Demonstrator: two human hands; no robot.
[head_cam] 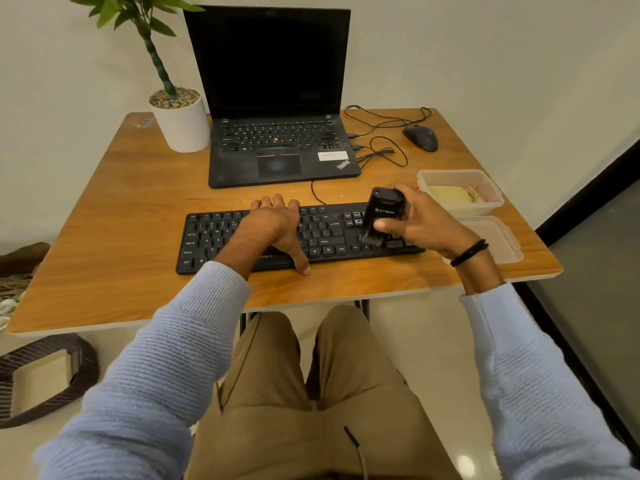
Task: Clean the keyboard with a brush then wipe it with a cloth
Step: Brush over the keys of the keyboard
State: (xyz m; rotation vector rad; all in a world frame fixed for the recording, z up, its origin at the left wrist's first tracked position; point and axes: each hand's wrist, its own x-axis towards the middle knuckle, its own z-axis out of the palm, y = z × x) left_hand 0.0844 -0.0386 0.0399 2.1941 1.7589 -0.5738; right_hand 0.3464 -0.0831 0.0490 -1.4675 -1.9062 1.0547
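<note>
the black keyboard (pixel 329 233) lies on the bench (pixel 121 220) under both hands, its long side across the person's front. the left hand (pixel 273 226) lies palm down over its middle keys, with the fingers bent over the far edge and the thumb stretched to the near edge, its tip touching the bench. the right hand (pixel 419 220) grips a black brush (pixel 381 213), thumb on the near face and fingers wrapped round the far side. the brush stands slightly tilted, bristles down on the keys near the arrow cluster, to the right of the left hand. just beyond and right of the right hand sits a clear container (pixel 491 188) with a pale yellow cloth (pixel 450 195) in it. its lid (pixel 502 237) lies right of the right wrist. beyond the left hand stands an open laptop (pixel 277 98), screen dark. a mouse (pixel 420 138) lies well beyond the right hand, and a potted plant (pixel 181 126) far left of the laptop.
</note>
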